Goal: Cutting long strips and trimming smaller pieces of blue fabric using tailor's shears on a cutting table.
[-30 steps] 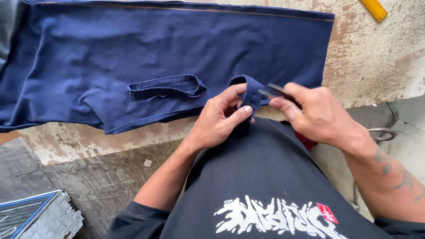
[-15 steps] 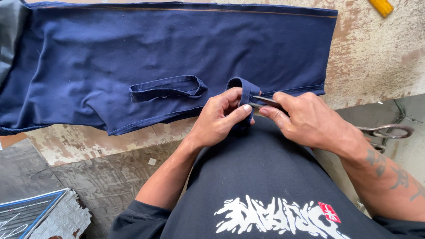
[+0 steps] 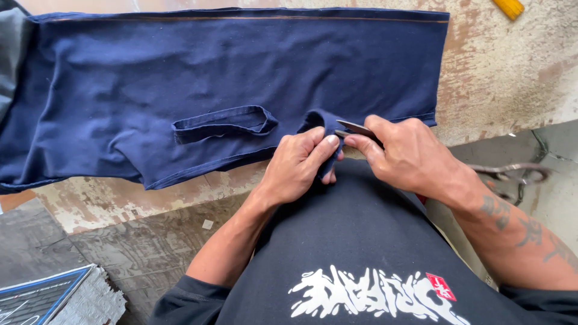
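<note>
Compared with a second ago, the right hand (image 3: 412,159) is bringing its small blade (image 3: 356,129) closer to the fabric tab (image 3: 322,129) that the left hand (image 3: 298,165) is pinching at the near edge of the navy garment (image 3: 241,78) on the table (image 3: 506,78) — one loop (image 3: 223,123) is already lying free, this tab seems not finished.

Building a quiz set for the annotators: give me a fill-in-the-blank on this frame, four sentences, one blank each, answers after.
1. The left hand pinches a fold of the ____ blue garment.
2. The right hand holds a thin metal blade against that fold, and its forearm bears a ____.
3. A fabric strap lies to the ____ of the left hand in the picture.
4. A ____ object lies at the top right corner of the worn table.

Answers: navy; tattoo; left; yellow
</note>
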